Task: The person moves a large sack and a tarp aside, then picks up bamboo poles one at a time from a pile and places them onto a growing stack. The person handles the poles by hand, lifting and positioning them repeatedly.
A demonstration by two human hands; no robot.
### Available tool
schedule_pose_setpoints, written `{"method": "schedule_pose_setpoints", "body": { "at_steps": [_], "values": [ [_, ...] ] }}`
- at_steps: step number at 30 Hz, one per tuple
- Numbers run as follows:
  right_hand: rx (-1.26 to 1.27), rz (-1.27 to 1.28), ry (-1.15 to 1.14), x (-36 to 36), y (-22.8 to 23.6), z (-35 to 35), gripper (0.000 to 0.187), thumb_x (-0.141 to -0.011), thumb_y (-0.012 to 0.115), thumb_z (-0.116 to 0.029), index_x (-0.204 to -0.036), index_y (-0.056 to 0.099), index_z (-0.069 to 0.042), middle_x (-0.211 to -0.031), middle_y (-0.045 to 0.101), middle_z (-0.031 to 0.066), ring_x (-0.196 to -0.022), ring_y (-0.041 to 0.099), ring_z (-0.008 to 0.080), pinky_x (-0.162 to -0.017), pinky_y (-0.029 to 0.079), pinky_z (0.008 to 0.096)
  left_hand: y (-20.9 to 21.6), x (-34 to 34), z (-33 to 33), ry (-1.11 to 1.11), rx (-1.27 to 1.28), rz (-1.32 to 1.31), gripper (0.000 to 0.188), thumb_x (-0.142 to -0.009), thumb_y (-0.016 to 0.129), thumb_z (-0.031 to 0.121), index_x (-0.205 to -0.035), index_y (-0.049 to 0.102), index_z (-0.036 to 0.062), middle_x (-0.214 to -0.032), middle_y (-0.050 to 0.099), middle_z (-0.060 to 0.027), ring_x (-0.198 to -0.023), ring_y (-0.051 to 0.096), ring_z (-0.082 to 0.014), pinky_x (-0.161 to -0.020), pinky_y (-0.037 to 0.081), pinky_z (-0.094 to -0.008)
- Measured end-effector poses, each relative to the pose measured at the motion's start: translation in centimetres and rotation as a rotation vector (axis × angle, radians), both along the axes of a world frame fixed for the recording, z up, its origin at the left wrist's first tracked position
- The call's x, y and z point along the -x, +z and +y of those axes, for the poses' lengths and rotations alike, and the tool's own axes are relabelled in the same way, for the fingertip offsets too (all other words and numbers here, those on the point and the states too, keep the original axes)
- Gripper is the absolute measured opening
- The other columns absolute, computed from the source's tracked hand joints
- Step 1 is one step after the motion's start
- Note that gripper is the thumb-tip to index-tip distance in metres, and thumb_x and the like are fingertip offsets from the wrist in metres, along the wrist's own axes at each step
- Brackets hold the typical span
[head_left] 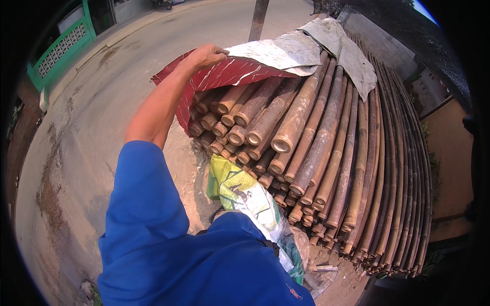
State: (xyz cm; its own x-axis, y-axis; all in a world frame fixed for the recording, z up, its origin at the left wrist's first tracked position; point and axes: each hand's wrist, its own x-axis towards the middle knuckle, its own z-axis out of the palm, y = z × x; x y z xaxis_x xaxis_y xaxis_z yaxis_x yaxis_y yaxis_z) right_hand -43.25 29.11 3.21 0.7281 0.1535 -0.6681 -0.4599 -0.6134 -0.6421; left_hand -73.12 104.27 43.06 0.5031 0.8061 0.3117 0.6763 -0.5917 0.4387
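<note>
My left hand (208, 55) reaches out, its fingers closed on the edge of a worn sheet (219, 73) that looks like a tarp. The sheet is dark red with pale creases on the side facing me and greyish white on its upper face. It drapes over the far left ends of a big stack of bamboo poles (326, 137), whose round cut ends point toward me. A second grey-white sheet (341, 47) lies across the poles farther back and overlaps the first. My right hand is out of view.
A yellow, white and green printed plastic sack (245, 196) lies below the pole ends, against my body. Beyond the stack stands an upright post (259, 20). A paved road (102, 132) runs along the left, with a green fence (61, 51) past it. A brown wall panel (449, 163) is at right.
</note>
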Motion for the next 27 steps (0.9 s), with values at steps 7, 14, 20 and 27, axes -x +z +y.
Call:
{"method": "schedule_pose_setpoints", "body": {
  "at_steps": [7, 14, 20, 27],
  "values": [
    [0.02, 0.008, 0.055, -1.3, 0.8, 2.7, 0.045, -0.097, 0.061, -0.028, -0.131, 0.056, 0.001, -0.107, 0.064, 0.0168, -0.089, 0.067, 0.0334, -0.072, 0.055, 0.0441, -0.3, -0.3, 0.2, -0.034, -0.105, -0.01, 0.049, -0.087, 0.055, 0.033, -0.128, 0.069, 0.0099, -0.106, 0.07, -0.028, -0.096, 0.069, -0.042, -0.092, 0.053, -0.0457],
    [0.073, 0.011, 0.087, -2.2, 2.9, 6.1, 0.045, -0.097, 0.06, -0.028, -0.131, 0.057, 0.0, -0.106, 0.064, 0.0159, -0.088, 0.067, 0.0326, -0.071, 0.055, 0.0439, -0.3, -0.5, 2.2, -0.022, -0.075, -0.034, 0.047, -0.089, 0.059, 0.029, -0.13, 0.067, 0.007, -0.11, 0.069, -0.0289, -0.098, 0.07, -0.0422, -0.093, 0.053, -0.0465],
    [0.099, 0.008, 0.129, -2.2, 5.0, 8.9, 0.044, -0.097, 0.06, -0.028, -0.131, 0.057, -0.001, -0.105, 0.064, 0.0151, -0.088, 0.067, 0.0319, -0.07, 0.055, 0.0436, 0.2, 0.0, 3.5, 0.0, -0.079, -0.03, 0.047, -0.093, 0.058, 0.031, -0.132, 0.065, 0.0047, -0.106, 0.071, -0.0287, -0.097, 0.071, -0.04, -0.093, 0.054, -0.0465],
    [-0.055, 0.043, 0.195, 1.4, 2.9, 13.4, 0.047, -0.097, 0.062, -0.03, -0.134, 0.055, -0.001, -0.107, 0.066, 0.0158, -0.089, 0.069, 0.0303, -0.068, 0.056, 0.0414, 0.8, 1.4, 2.7, -0.017, -0.103, 0.047, 0.05, -0.094, 0.058, 0.035, -0.135, 0.064, 0.0051, -0.104, 0.072, -0.0274, -0.095, 0.072, -0.0373, -0.091, 0.055, -0.0472]
  ]
}}
